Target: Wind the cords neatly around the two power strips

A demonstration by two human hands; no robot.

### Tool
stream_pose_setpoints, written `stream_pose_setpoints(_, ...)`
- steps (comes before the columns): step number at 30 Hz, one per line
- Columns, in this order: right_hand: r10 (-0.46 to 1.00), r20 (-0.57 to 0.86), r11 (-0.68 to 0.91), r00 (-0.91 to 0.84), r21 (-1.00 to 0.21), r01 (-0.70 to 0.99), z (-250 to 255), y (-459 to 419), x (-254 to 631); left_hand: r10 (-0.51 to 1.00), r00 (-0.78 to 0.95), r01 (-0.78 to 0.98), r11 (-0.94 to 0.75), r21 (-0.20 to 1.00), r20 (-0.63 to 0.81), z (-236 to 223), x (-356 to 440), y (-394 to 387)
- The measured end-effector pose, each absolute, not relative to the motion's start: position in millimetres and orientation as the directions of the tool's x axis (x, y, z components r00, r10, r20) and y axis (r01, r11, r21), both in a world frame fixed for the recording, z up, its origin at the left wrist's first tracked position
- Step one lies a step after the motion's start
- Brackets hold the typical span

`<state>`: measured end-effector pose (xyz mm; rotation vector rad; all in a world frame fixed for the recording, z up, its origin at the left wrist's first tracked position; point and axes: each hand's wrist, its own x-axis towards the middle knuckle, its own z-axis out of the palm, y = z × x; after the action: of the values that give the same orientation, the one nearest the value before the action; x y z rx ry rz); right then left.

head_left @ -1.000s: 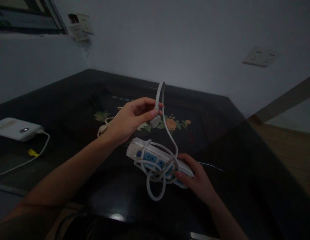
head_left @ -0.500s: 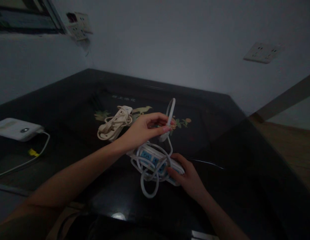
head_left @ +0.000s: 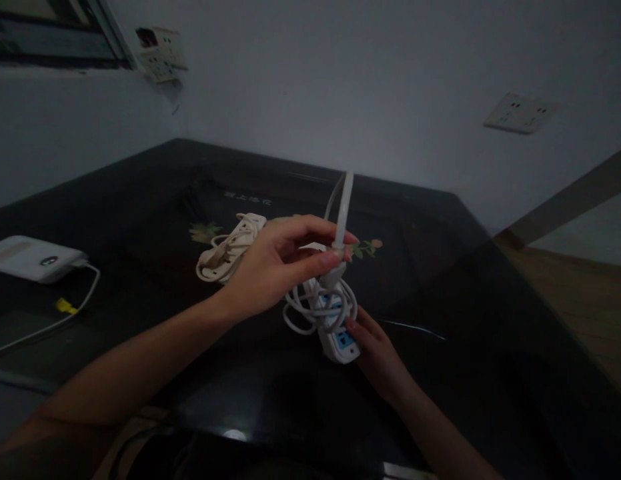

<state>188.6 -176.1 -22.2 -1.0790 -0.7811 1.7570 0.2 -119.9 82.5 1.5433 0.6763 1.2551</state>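
Between the thumb and fingers of my left hand (head_left: 290, 260) is a white power plug (head_left: 333, 275), its cord (head_left: 344, 207) arching up above the fingertips. Just below it lies a white power strip (head_left: 335, 348) with blue sockets, loops of its grey-white cord wound around it. My right hand (head_left: 377, 347) grips the strip's right side near its front end, thumb on top. The strip now points away from me, and its far end is partly hidden behind my left hand. Left of that hand, a second, cream power strip (head_left: 237, 243) rests on the table, wrapped in its own cord.
On the left of the dark glossy table (head_left: 190, 360) lies a white power bank (head_left: 37, 259) with a white cable and a yellow tag (head_left: 67, 305). Wall sockets (head_left: 520, 113) are at the right, and more wall sockets (head_left: 163, 57) hang near the window.
The blue-socketed strip has turned from lying crosswise to pointing away from me. My left hand has shifted right with the plug. My right hand still holds the strip.
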Motion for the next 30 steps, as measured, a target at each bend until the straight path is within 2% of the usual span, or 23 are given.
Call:
stream_pose_setpoints(6,0.892,-0.368,-0.433,-0.263,-0.864,-0.258,-27.4,-181.6,182.3,0.88,0.361,-0.15,-0.271,0.951,0.308,78.4,3.6,-110.9)
stream_pose_setpoints(11,0.899,-0.381,-0.413,-0.218,-0.902,-0.129,-33.7,-180.7,182.8,0.872,0.423,-0.134,-0.209,0.969,0.246,75.9,8.5,-110.9)
stream_pose_setpoints(16,0.948,-0.252,-0.231,-0.197,-0.965,0.124,-34.6,-174.5,188.7,0.862,0.457,-0.125,-0.182,0.975,0.219,72.9,10.8,-112.5)
stream_pose_setpoints(21,0.94,-0.262,-0.155,-0.219,-0.899,0.409,-27.8,-176.0,194.2,0.864,0.46,-0.111,-0.172,0.979,0.204,72.2,11.3,-112.3)
stream_pose_setpoints(28,0.913,-0.172,0.081,-0.37,-0.811,0.579,-18.0,-176.2,198.2,0.858,0.471,-0.126,-0.164,0.978,0.205,71.2,10.0,-109.3)
stream_pose_setpoints(30,0.919,-0.07,0.184,-0.387,-0.793,0.581,-8.1,-173.2,205.1,0.859,0.475,-0.133,-0.144,0.981,0.191,70.5,9.5,-108.1)
